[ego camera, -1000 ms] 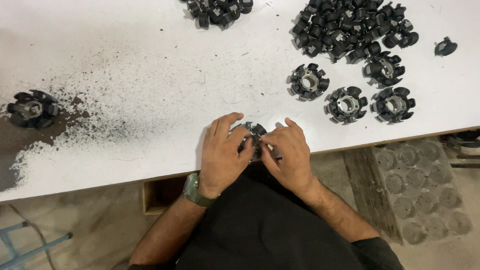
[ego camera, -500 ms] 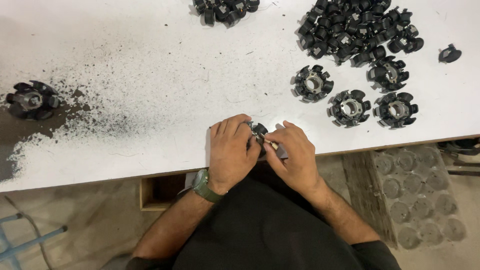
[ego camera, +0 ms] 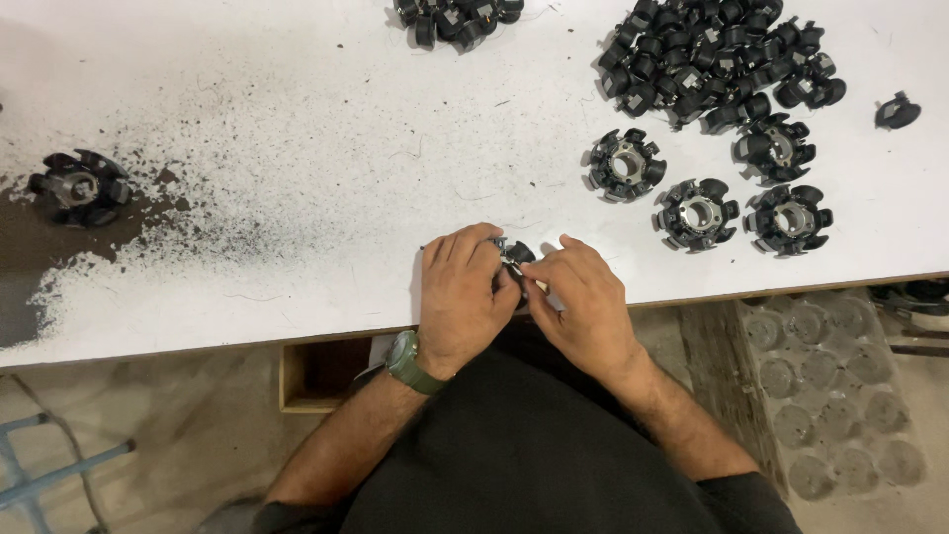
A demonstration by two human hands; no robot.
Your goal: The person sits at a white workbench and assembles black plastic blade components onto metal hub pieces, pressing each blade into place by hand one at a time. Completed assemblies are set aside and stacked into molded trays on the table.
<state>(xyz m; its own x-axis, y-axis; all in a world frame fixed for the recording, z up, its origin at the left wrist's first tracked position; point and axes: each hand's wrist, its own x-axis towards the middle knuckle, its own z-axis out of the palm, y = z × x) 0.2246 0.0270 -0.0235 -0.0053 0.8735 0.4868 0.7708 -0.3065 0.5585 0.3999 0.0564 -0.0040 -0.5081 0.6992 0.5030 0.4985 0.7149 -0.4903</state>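
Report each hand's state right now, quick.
Left hand: closed on the small black star-shaped part at the table edge.
Right hand: fingers pinched on the same part.

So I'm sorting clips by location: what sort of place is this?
Probably a small workshop assembly bench: a heap of black parts, finished star-shaped pieces in a row, dark grit across the white table.

Both hands (ego camera: 524, 297) together, fingers curled
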